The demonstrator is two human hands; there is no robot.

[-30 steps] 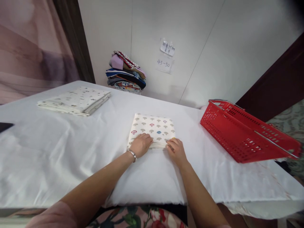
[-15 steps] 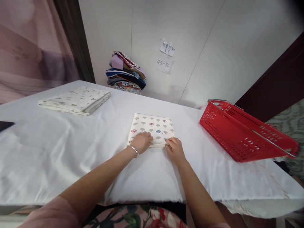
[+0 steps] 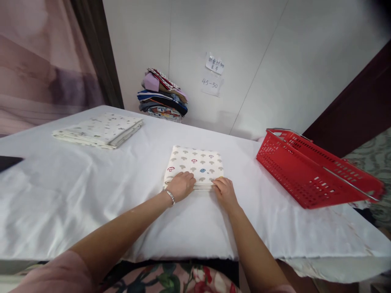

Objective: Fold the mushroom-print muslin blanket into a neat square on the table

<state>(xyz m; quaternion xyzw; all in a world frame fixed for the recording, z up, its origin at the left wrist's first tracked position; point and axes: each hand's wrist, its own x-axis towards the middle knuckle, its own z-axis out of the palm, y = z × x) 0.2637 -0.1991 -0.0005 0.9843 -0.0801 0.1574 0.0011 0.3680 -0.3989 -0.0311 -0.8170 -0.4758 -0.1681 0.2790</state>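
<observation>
A folded cream cloth [image 3: 197, 162] printed with small mushrooms lies on the white-covered table [image 3: 76, 191], in the middle. My left hand [image 3: 181, 185], with a silver bracelet at the wrist, rests on the cloth's near left corner, fingers curled over the edge. My right hand [image 3: 224, 192] sits at the near right corner, fingers bent and pinching the stacked edge of the cloth.
A second folded patterned cloth [image 3: 99, 129] lies at the far left. A red plastic basket [image 3: 314, 169] stands tilted at the right. A pile of folded colourful fabrics [image 3: 161, 95] leans on the back wall under paper notes [image 3: 213, 73]. A dark object [image 3: 7, 162] lies at the left edge.
Both hands have stayed on the near edge of the mushroom cloth, shifting only slightly. The view has drifted a little.
</observation>
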